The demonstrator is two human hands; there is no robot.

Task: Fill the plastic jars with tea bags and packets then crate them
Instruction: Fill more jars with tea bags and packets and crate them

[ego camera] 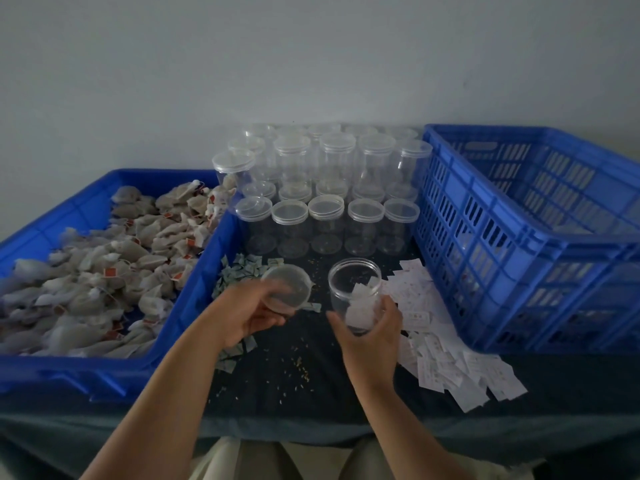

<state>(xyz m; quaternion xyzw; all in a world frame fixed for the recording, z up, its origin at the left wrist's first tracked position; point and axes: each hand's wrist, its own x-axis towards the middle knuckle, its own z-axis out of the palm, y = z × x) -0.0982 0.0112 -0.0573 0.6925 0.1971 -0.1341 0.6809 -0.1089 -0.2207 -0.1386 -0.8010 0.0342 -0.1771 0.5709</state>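
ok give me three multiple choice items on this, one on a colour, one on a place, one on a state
1. The crate is: A green, B blue, C red.
2. The tea bags lie: A in the bin on the left, B in the crate, C on the floor.
3. The jar in the right hand is: A lidded, B open, C on its side.

Answers:
1 B, its slatted walls are blue.
2 A, they are heaped in the bin.
3 B, its mouth is bare, and the left hand holds a lid.
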